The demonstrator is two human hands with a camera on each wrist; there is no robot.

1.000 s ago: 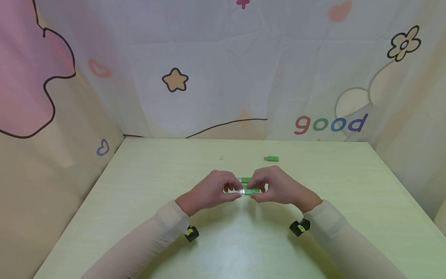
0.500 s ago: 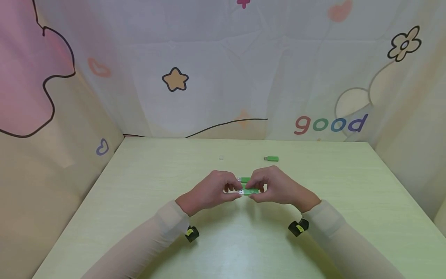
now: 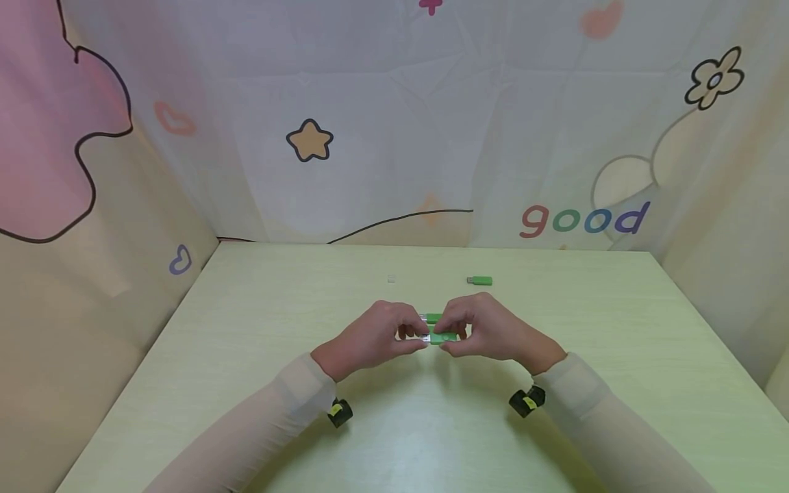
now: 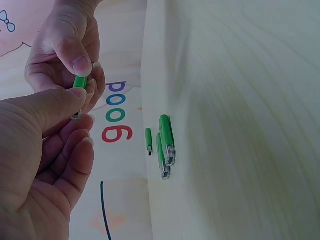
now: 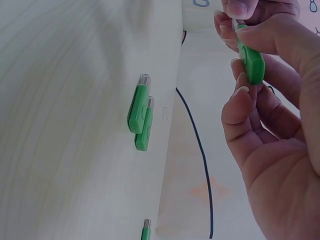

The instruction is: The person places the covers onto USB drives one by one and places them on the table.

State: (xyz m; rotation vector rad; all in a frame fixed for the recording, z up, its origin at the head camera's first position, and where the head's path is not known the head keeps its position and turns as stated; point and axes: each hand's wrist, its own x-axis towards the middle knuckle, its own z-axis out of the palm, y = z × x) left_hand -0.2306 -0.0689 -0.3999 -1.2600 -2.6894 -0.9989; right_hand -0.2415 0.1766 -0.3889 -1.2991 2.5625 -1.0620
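1. As the head view shows, a small green plastic USB stick with a silver metal plug (image 3: 442,338) is held above the pale wooden table (image 3: 419,424), its long axis running crosswise from the left hand (image 3: 372,335) to the right hand (image 3: 493,329), plug leftward.
2. Left wrist view: the left hand's thumb and fingers pinch the plug end; whether a clear cap sits there is hard to tell, fingertips covering most of it.
3. Right wrist view: the right hand, nearer the blunt end, grips the green body. Any push or pull between the hands would, presumably, follow that shared axis.
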